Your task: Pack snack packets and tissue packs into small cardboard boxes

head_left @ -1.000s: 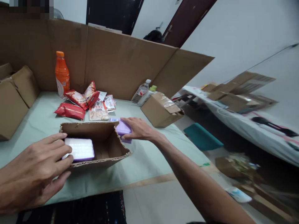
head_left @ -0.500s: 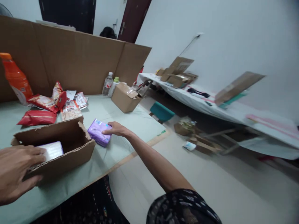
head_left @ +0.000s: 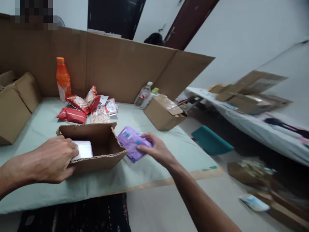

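Note:
On the table stands an open cardboard box (head_left: 98,163) with a white, plastic-wrapped soft pack (head_left: 83,150) in its left part. My left hand (head_left: 56,158) is closed over the box's near left edge, thumb outside the near wall, fingers curled inside against the white pack. Just off the box's right end, my right hand (head_left: 154,148) pinches a purple soft pack (head_left: 134,143) with a barcode on it, thumb on top. The purple pack is tilted, its left edge close to the box rim; I cannot tell if they touch.
Behind the box lie red snack bags (head_left: 72,115) and several small sachets (head_left: 111,106), with an orange bottle (head_left: 63,80) upright. A clear bottle (head_left: 144,95) and a smaller carton (head_left: 160,112) stand right. Another carton (head_left: 14,112) is left. A cardboard screen (head_left: 120,64) closes the back.
The view has swung left, so everything sits further right and the left carton shows. My right hand still holds the purple pack beside the box; my left hand stays on the box edge.

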The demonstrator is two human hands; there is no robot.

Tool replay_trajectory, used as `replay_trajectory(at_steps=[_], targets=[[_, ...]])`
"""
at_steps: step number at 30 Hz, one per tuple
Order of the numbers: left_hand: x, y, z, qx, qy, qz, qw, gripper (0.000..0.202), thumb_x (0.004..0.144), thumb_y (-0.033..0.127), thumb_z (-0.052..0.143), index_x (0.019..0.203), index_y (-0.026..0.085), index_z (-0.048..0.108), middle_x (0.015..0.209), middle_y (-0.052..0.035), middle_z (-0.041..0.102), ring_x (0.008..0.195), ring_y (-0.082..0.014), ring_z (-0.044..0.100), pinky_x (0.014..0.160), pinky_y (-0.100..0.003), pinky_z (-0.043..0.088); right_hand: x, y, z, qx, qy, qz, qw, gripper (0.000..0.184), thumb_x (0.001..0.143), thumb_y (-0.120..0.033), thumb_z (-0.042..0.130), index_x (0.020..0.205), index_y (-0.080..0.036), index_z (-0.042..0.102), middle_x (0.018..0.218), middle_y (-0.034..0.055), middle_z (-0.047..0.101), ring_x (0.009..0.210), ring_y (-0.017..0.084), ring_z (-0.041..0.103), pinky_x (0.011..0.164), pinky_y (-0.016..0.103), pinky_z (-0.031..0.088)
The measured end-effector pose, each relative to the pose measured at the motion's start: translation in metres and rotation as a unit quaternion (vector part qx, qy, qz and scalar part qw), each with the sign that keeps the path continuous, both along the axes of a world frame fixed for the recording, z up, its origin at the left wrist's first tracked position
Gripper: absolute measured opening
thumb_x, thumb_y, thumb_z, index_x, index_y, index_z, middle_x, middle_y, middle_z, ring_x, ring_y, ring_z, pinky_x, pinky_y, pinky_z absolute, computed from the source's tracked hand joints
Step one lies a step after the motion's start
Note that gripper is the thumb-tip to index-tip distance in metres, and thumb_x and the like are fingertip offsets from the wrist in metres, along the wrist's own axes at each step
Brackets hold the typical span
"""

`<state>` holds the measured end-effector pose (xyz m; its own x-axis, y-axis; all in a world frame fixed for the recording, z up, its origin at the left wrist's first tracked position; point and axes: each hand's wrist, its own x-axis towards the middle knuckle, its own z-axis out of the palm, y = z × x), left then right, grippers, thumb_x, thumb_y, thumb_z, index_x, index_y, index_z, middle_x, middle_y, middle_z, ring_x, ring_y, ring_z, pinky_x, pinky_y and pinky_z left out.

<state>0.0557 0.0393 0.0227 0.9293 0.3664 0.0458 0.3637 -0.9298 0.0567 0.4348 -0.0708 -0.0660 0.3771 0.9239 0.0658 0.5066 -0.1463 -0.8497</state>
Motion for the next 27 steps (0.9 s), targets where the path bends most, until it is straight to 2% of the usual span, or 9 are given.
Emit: replay_trajectory(at_steps=[3, 7, 10, 13, 17, 20, 22, 24, 27], targets=[[0.004, -0.004, 0.003, 0.005, 0.049, 0.002, 0.999, 0.006, 0.079, 0.022, 0.065, 0.074, 0.020, 0.069, 0.076, -0.0080, 0.072, 0.071, -0.0295, 0.068, 0.072, -0.043, 0.050, -0.008, -0.008, 0.050, 0.150, 0.029, -0.014, 0.988, 0.050, 0.072, -0.052, 0.083, 0.107, -0.029, 0.055, 0.089, 0.0006, 0.070, 0.076, 0.023, 0.068, 0.064, 0.035, 0.054], [0.008, -0.007, 0.003, 0.040, 0.060, 0.028, 0.997, 0.015, 0.082, 0.026, 0.065, 0.070, 0.017, 0.068, 0.072, -0.0106, 0.072, 0.068, -0.0297, 0.069, 0.070, -0.042, 0.049, -0.042, -0.003, 0.123, 0.266, -0.077, 0.128, 0.952, 0.044, 0.078, -0.043, 0.085, 0.114, -0.036, 0.061, 0.103, -0.0007, 0.073, 0.085, 0.022, 0.071, 0.068, 0.035, 0.058], [0.011, -0.012, 0.005, 0.060, 0.094, 0.045, 0.993, 0.020, 0.083, 0.029, 0.064, 0.069, 0.016, 0.070, 0.071, -0.0125, 0.073, 0.068, -0.0307, 0.071, 0.070, -0.043, 0.050, -0.077, 0.014, 0.159, 0.209, -0.267, 0.259, 0.904, 0.036, 0.082, -0.036, 0.079, 0.117, -0.031, 0.071, 0.117, 0.0041, 0.073, 0.101, 0.024, 0.071, 0.080, 0.036, 0.057], [0.014, -0.015, 0.009, 0.065, 0.135, 0.057, 0.987, 0.020, 0.083, 0.030, 0.064, 0.072, 0.015, 0.074, 0.073, -0.0131, 0.076, 0.068, -0.0305, 0.072, 0.070, -0.043, 0.051, -0.109, 0.033, 0.177, 0.084, -0.427, 0.347, 0.830, 0.017, 0.084, -0.032, 0.074, 0.099, -0.026, 0.078, 0.099, 0.0048, 0.075, 0.085, 0.023, 0.071, 0.077, 0.036, 0.055], [0.016, -0.017, 0.012, 0.072, 0.159, 0.060, 0.983, 0.024, 0.086, 0.032, 0.063, 0.074, 0.015, 0.077, 0.076, -0.0144, 0.078, 0.071, -0.0318, 0.074, 0.073, -0.045, 0.051, -0.153, 0.059, 0.177, -0.050, -0.546, 0.388, 0.741, 0.009, 0.078, -0.016, 0.073, 0.072, -0.022, 0.075, 0.070, 0.0043, 0.070, 0.066, 0.021, 0.067, 0.065, 0.033, 0.049], [0.017, -0.017, 0.012, 0.073, 0.156, 0.057, 0.984, 0.027, 0.087, 0.033, 0.063, 0.072, 0.014, 0.076, 0.075, -0.0151, 0.078, 0.070, -0.0326, 0.074, 0.073, -0.046, 0.052, -0.182, 0.080, 0.154, -0.131, -0.587, 0.422, 0.678, 0.013, 0.079, -0.011, 0.072, 0.086, -0.018, 0.080, 0.084, 0.0092, 0.077, 0.080, 0.026, 0.073, 0.067, 0.034, 0.052], [0.018, -0.015, 0.011, 0.064, 0.148, 0.056, 0.985, 0.026, 0.086, 0.032, 0.064, 0.074, 0.014, 0.077, 0.076, -0.0156, 0.078, 0.072, -0.0337, 0.075, 0.074, -0.047, 0.053, -0.187, 0.090, 0.133, -0.174, -0.576, 0.449, 0.660, 0.020, 0.082, -0.014, 0.075, 0.100, -0.016, 0.081, 0.102, 0.0136, 0.079, 0.093, 0.029, 0.075, 0.074, 0.036, 0.055], [0.017, -0.014, 0.010, 0.050, 0.135, 0.057, 0.988, 0.025, 0.086, 0.032, 0.065, 0.075, 0.013, 0.076, 0.077, -0.0157, 0.078, 0.073, -0.0348, 0.075, 0.075, -0.049, 0.055, -0.178, 0.092, 0.116, -0.162, -0.516, 0.471, 0.697, 0.028, 0.084, -0.021, 0.078, 0.112, -0.016, 0.080, 0.118, 0.0154, 0.076, 0.104, 0.030, 0.074, 0.083, 0.037, 0.058], [0.007, -0.012, 0.004, 0.041, 0.055, 0.048, 0.996, 0.021, 0.084, 0.032, 0.069, 0.076, 0.013, 0.074, 0.079, -0.0147, 0.077, 0.076, -0.0343, 0.074, 0.078, -0.050, 0.057, -0.139, 0.070, 0.105, -0.012, -0.360, 0.442, 0.822, 0.036, 0.091, -0.031, 0.075, 0.124, -0.020, 0.075, 0.138, 0.0131, 0.069, 0.121, 0.028, 0.069, 0.098, 0.039, 0.058]])
